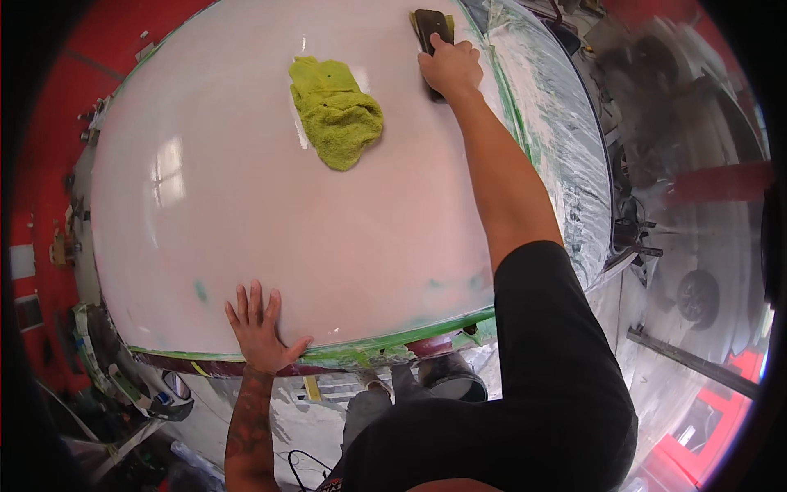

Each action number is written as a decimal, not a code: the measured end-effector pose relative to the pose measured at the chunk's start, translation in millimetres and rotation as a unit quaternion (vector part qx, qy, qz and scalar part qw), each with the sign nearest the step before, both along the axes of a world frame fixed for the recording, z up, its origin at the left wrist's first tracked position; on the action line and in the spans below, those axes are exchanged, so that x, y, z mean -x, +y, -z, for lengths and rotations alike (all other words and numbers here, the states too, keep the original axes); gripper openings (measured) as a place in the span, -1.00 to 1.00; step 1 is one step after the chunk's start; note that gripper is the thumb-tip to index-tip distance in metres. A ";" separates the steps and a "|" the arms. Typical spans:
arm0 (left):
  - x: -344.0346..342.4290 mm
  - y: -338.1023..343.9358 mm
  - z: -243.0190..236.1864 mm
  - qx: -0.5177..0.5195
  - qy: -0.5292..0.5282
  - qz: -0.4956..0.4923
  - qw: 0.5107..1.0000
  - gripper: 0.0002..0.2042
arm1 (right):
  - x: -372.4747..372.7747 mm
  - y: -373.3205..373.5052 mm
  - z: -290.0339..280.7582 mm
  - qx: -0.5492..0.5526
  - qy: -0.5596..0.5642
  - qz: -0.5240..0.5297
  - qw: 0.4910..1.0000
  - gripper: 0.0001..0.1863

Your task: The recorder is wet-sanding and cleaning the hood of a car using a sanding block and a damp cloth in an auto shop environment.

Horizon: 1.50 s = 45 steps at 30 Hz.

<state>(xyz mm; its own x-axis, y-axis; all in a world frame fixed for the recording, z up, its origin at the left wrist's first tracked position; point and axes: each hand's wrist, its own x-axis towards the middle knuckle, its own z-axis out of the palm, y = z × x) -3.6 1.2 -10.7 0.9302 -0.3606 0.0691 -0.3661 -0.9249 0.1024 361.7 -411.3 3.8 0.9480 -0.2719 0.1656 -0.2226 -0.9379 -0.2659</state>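
Note:
A large pale pinkish-white car panel [344, 238], wet-looking and glossy, spreads out in front of me. At its far right my right hand [452, 67] grips a long dark sanding block [433, 25], which lies on the panel; a yellowish sheet shows at the block's edges. My left hand [264, 328] rests flat on the panel's near edge with its fingers spread, holding nothing. A crumpled yellow-green cloth [336, 115] lies on the panel's far half, left of the block.
Green masking tape [385, 340] borders the panel, and clear plastic sheeting [566, 164] covers the area at right. A dark bucket [459, 385] stands on the floor near my feet. Car parts [123, 385] lie at left. Another car [697, 205] stands at right.

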 end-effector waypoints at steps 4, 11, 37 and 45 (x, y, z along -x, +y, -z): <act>1.4 5.0 -7.8 0.001 0.003 -0.013 1.000 -0.02 | 97.9 -48.9 22.9 -0.016 0.024 0.022 0.999 -0.39; -5.4 -9.3 -2.8 0.010 -0.005 -0.007 1.000 -0.03 | 40.0 -1.8 1.1 -0.024 -0.030 0.014 0.999 -0.41; -0.7 -5.1 -8.7 0.009 0.001 -0.013 1.000 -0.04 | 216.4 -58.5 6.6 -0.139 0.097 0.070 0.983 -0.15; -2.2 -0.6 -9.8 0.002 -0.005 -0.008 1.000 -0.04 | 189.0 -62.9 19.1 -0.120 0.045 0.073 0.989 -0.18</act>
<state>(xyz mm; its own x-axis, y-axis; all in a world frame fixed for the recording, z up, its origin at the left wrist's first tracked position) -1.4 0.6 -0.9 0.9352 -0.3454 0.0787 -0.3522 -0.9303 0.1024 172.7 -474.2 -15.2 0.9035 -0.4285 -0.0034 -0.3839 -0.8059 -0.4506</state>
